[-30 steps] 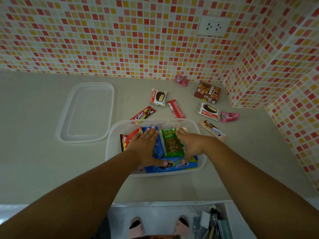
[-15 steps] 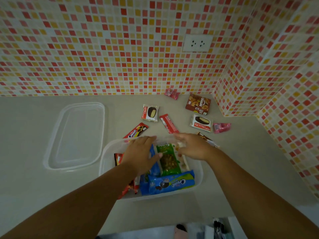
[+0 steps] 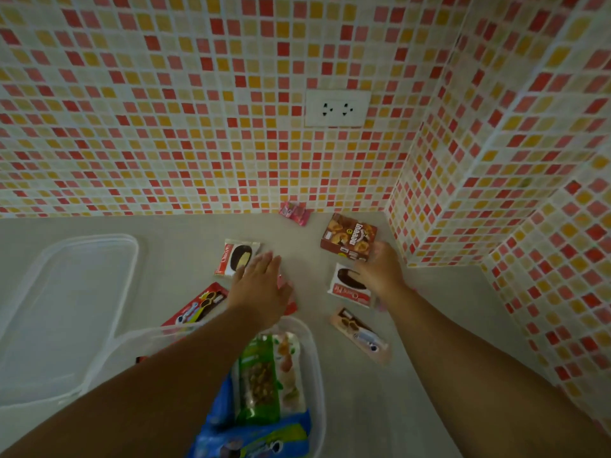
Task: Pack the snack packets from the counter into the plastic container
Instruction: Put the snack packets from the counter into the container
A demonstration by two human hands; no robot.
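neither grip holds a packet. left hand (image 3: 261,285) is flat, fingers straight and spread, over a red packet (image 3: 291,307) that shows only at its edge beneath the palm; contact cannot be confirmed. right hand (image 3: 380,272) has fingers loosely extended, lying across the far end of the right choco pie packet (image 3: 347,289) and reaching the near edge of the brown snack box (image 3: 348,236); whether it pinches either cannot be told.

plastic container (image 3: 315,358) stands at the near centre of the table (image 3: 446,325), already holding a green nut packet (image 3: 256,378) and blue packets (image 3: 261,438). its lid (image 3: 62,312) lies apart at the left.

loose packets lie beyond the container's far rim: left choco pie packet (image 3: 236,261) just far-left of the left hand, a red-and-black bar (image 3: 198,307) at the container's far-left corner, a pale long bar (image 3: 362,335) to the right of the container with its long axis running far-left to near-right, and a pink sweet (image 3: 294,211) by the wall.

judgement: the left hand is nearer the red packet; the right hand is nearer the box and right pie. each pick then travels near, toward the container.
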